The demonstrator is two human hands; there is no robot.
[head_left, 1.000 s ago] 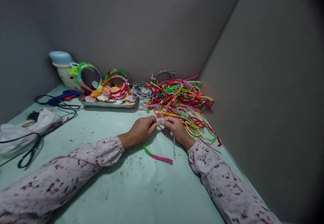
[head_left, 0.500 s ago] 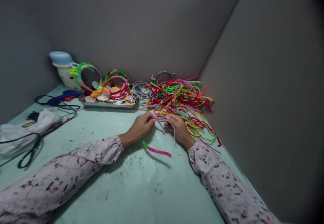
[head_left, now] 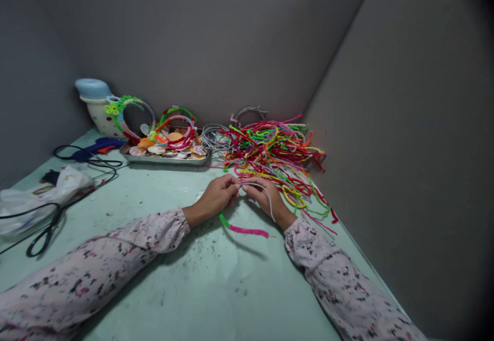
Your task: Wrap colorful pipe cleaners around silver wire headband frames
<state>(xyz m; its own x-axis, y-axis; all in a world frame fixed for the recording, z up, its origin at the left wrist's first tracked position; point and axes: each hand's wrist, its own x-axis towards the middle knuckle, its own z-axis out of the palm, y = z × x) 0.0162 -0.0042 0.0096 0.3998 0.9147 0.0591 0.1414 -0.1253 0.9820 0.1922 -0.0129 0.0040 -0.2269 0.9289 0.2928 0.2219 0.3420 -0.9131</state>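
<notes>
My left hand [head_left: 219, 196] is closed in a pinch on a grey wire [head_left: 266, 193]. Below that hand hangs a section covered in fuzzy pipe cleaner, green [head_left: 224, 220] and then pink [head_left: 250, 231], which looks like the other end of this wire. My right hand [head_left: 268, 201] is closed beside the left, its thumb and forefinger pinching a purple pipe cleaner [head_left: 242, 184] against the wire. From the fingertips the bare wire curves over the right hand and down. Most of the purple strand is hidden by the fingers.
Loose pipe cleaners [head_left: 274, 143] lie heaped behind my right hand, beside coiled wire [head_left: 216, 138]. A metal tray [head_left: 165, 161] holds shells and wrapped headbands [head_left: 135, 102]. On the left are a blue-lidded container [head_left: 94, 99], a blue tool [head_left: 98, 145], a black cord [head_left: 57, 217] and a plastic bag [head_left: 73, 184].
The purple strand's loose end, which hung between my hands, is now mostly out of sight. My right fingertips have moved left against the left ones. The pink end has shifted slightly right.
</notes>
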